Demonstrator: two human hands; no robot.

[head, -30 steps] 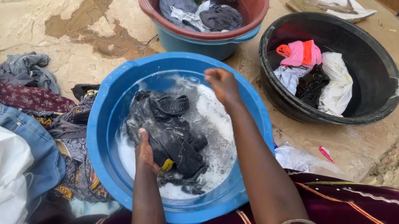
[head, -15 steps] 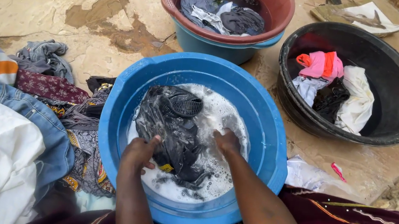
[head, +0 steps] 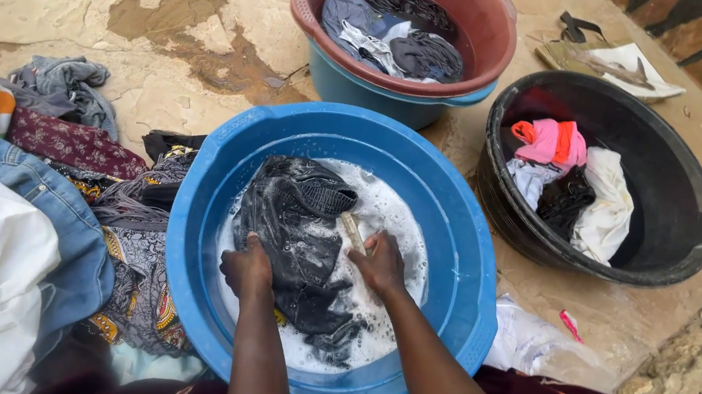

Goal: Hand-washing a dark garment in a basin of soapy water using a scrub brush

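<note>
A blue basin [head: 460, 267] stands on the ground in front of me, filled with soapy water. A dark wet garment [head: 296, 226] lies in the suds. My left hand [head: 248, 267] presses on the garment's left side, fingers curled over the cloth. To its right, my right hand [head: 379, 260] rests on the garment and grips a pale bar of soap [head: 353, 232], whose end sticks out past the fingers.
A reddish-brown basin [head: 481, 55] with dark wet clothes sits on a blue tub behind. A black basin [head: 686, 226] at right holds pink, white and dark clothes. A pile of dry laundry [head: 20, 205] lies at left. Wet stone ground lies around.
My right hand came down from the basin's far rim into the suds and now holds the soap against the garment. My left hand stayed on the cloth. The view shifted closer.
</note>
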